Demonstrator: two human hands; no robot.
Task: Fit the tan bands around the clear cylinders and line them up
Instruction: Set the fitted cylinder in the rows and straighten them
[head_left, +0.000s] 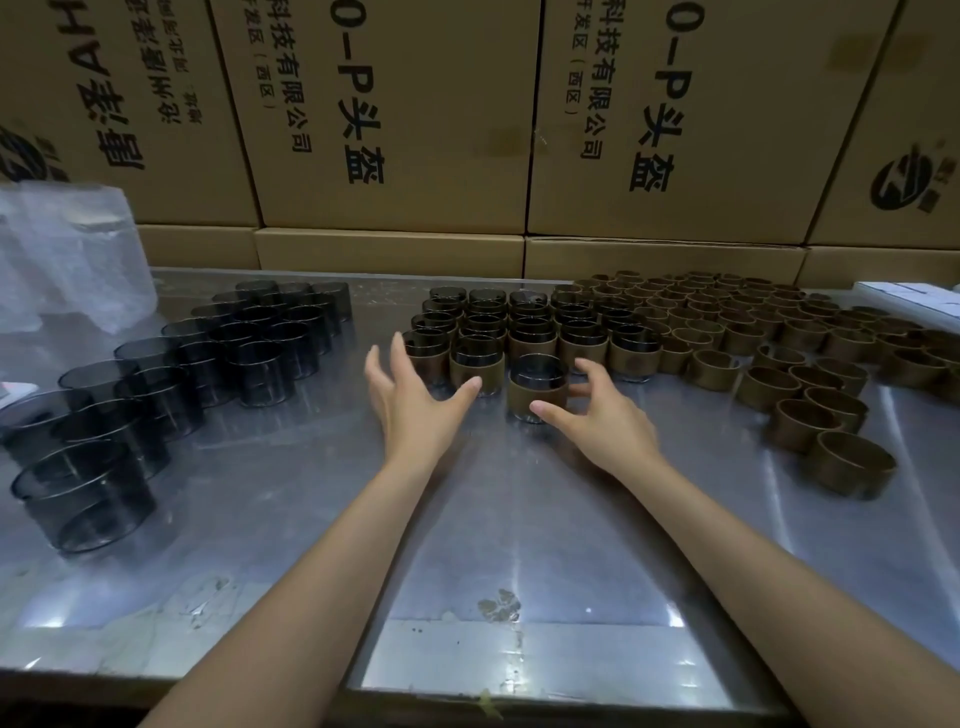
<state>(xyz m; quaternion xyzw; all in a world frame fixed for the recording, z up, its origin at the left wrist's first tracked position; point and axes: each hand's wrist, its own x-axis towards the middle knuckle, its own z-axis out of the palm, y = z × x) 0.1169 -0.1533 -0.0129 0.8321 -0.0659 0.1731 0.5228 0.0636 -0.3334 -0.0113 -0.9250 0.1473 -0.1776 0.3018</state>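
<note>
Scuffed shiny metal table (467, 519) nearest. Left hand (410, 400) spread, fingers loose, holding nothing. Right hand (597, 415) fingers released around banded cylinder (537, 387), smoky clear, tan textured band, fronting banded rows.

Smoky grey-black clear plastic cylinders (249, 343) fill the left of the frame. Tan cork-like bands (831, 415) crowd the right. Brown cardboard boxes (395, 114) with black print line the top.
</note>
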